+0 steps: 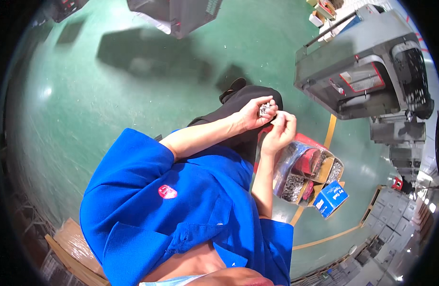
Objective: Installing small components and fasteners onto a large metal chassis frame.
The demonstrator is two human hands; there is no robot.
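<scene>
My left hand (252, 114) is cupped, palm up, over my dark trousers. Its fingers curl round a small heap of shiny metal parts (264, 110), too small to name exactly. Close beside it, my right hand (282, 132) has thumb and fingers pinched together, almost touching the left fingertips. Whatever the pinch holds, if anything, is hidden. Below my right hand stands an open box (275, 183) with compartments. Small silvery metal pieces (292, 188) fill one compartment, and more lie in another at the box's right end.
A blue carton (331, 199) leans at the box's near right corner. To the right stands a large grey plastic case (345, 71) with a red-edged opening. Another dark grey case (181, 16) is at the top. Yellow lines cross the green floor (81, 128). Grey cabinets (391, 214) stand far right.
</scene>
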